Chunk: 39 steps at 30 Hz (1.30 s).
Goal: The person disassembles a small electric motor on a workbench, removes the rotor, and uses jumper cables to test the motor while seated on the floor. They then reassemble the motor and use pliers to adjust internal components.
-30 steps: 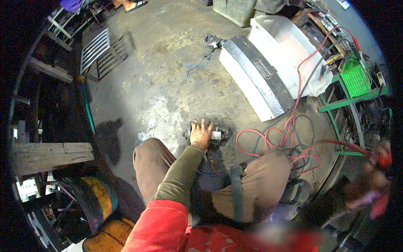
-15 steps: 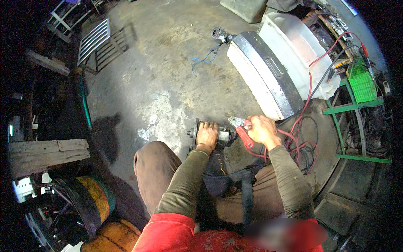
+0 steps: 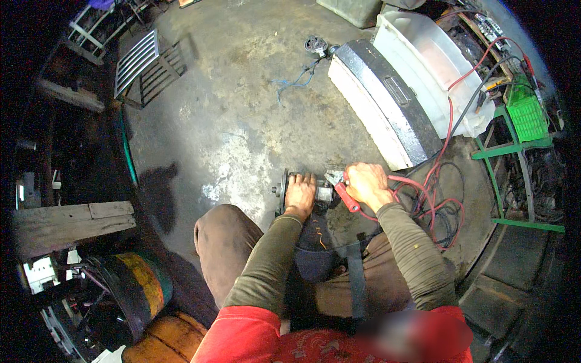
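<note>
My left hand (image 3: 300, 193) is wrapped over a cylindrical metal motor (image 3: 324, 194) on the floor, in front of my knees. A round dark flange (image 3: 282, 192) with studs stands at its left end. In my right hand (image 3: 367, 182) is a red-handled cable clamp (image 3: 347, 198), the kind found on jumper cables. Its metal jaws point left, close beside the motor's right end; whether they touch it I cannot tell. A red cable (image 3: 409, 181) runs right from the clamp. My left fingers hide the middle of the motor.
A black-and-white curved panel (image 3: 387, 100) lies ahead right, beside a translucent plastic bin (image 3: 433, 72). Looped red and black cables (image 3: 446, 212) lie right of my hand. A green metal frame (image 3: 514, 148) holds a green basket (image 3: 526, 115). A small part with blue wires (image 3: 315, 45) sits farther off.
My right hand has moved left with the clamp, bringing its jaws nearer the motor's right end. My left hand stays on the motor.
</note>
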Each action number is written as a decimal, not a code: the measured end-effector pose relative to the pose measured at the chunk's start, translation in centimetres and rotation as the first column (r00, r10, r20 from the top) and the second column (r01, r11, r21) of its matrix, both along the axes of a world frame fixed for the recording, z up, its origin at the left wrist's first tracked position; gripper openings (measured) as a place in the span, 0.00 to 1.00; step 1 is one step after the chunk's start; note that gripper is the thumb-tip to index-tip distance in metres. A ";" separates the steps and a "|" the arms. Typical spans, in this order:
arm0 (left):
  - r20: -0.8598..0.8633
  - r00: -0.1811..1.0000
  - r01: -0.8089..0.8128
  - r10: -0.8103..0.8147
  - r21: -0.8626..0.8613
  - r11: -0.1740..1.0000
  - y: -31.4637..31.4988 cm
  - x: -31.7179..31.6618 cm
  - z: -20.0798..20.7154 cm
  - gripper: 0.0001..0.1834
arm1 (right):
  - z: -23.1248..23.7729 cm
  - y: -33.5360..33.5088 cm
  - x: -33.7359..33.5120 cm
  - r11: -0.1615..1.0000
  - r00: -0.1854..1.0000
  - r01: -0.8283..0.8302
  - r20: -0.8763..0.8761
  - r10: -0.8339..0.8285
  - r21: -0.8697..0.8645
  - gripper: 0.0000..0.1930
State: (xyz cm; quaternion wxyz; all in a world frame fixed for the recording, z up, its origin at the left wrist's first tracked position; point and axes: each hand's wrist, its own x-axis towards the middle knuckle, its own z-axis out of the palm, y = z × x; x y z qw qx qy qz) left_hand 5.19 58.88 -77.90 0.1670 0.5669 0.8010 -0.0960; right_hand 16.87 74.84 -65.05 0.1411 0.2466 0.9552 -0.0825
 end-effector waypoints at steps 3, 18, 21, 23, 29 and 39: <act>-0.024 1.000 0.007 -0.006 0.029 1.000 -0.1 0.0 0.0 0.36 | 0.0 -0.1 0.1 0.999 0.999 -0.007 -0.041 0.008 0.041 0.09; 0.034 0.999 -0.028 0.025 0.077 0.997 -0.2 0.0 -1.6 0.28 | -1.7 0.0 0.3 0.993 0.995 -0.064 -0.074 0.071 0.097 0.11; -0.001 0.999 -0.036 0.037 0.181 0.983 -0.3 0.0 -1.3 0.28 | -1.6 0.1 0.2 0.995 0.993 -0.062 -0.094 0.069 0.075 0.10; -0.003 1.000 -0.017 0.017 0.082 0.996 -0.1 -0.1 -1.1 0.30 | -1.5 0.1 0.1 0.990 0.994 -0.087 -0.055 0.093 0.115 0.10; -0.015 1.000 -0.018 0.020 0.119 0.993 -0.1 0.0 -0.2 0.26 | -1.7 -0.2 0.1 0.987 0.990 -0.135 -0.017 0.137 0.092 0.08; 0.001 1.000 -0.004 0.004 0.050 0.999 0.2 -0.2 -0.2 0.30 | -2.0 0.5 0.3 0.980 0.985 -0.129 -0.095 0.145 0.152 0.07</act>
